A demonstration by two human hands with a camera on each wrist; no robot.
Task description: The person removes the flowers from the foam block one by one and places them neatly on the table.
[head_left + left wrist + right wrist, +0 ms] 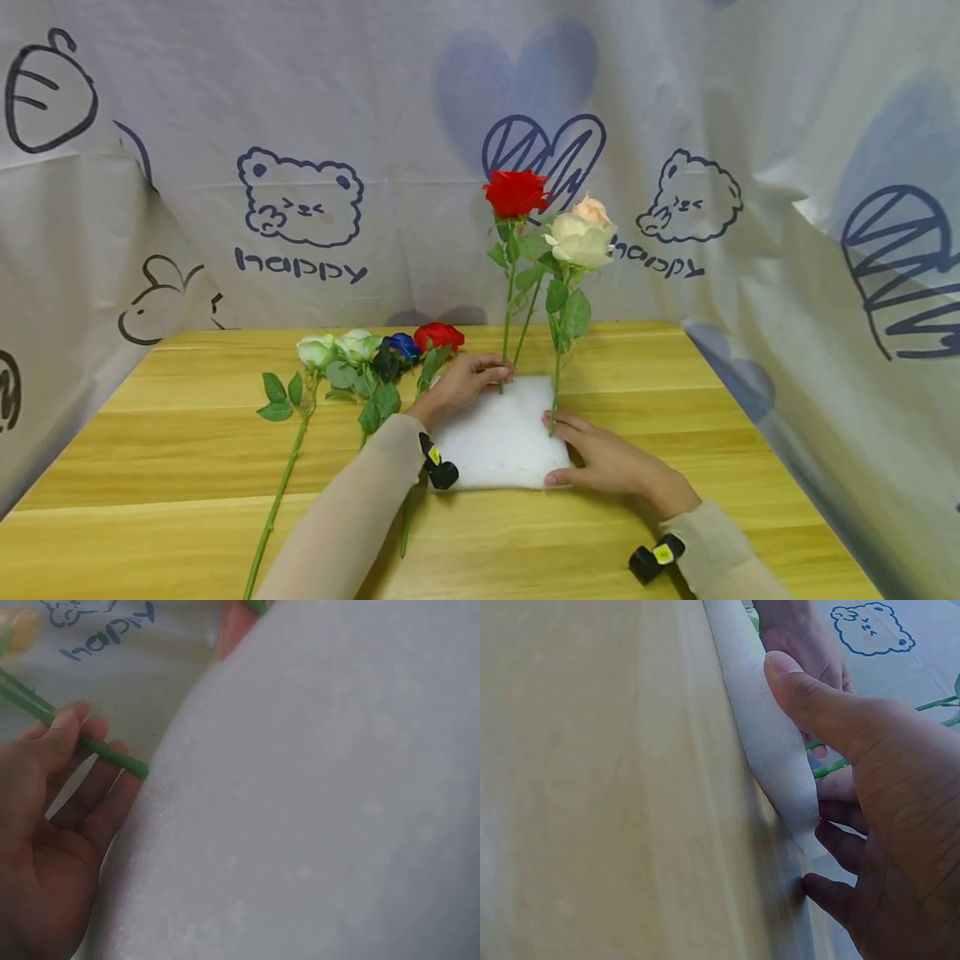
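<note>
A white foam block (502, 446) lies on the table with roses standing up from it. My left hand (467, 385) is at its far edge, pinching a green stem (112, 754) between thumb and fingers; the stem's lower end meets the foam. Above that hand rise a red rose (516, 193) and a second, slanting stem (529, 312). My right hand (609, 460) holds the block's right edge, thumb (810, 694) along the near side and fingers around the corner. Beside its fingertips stands a cream rose (581, 242), overlapping a peach rose (592, 210).
Left of the block lie loose flowers: two pale green-white roses (318, 352), a blue rose (403, 345) and another red rose (439, 336). Their long stems (279, 500) point towards me, one passing under my left forearm. A printed cloth (390, 108) hangs behind the wooden table (187, 467).
</note>
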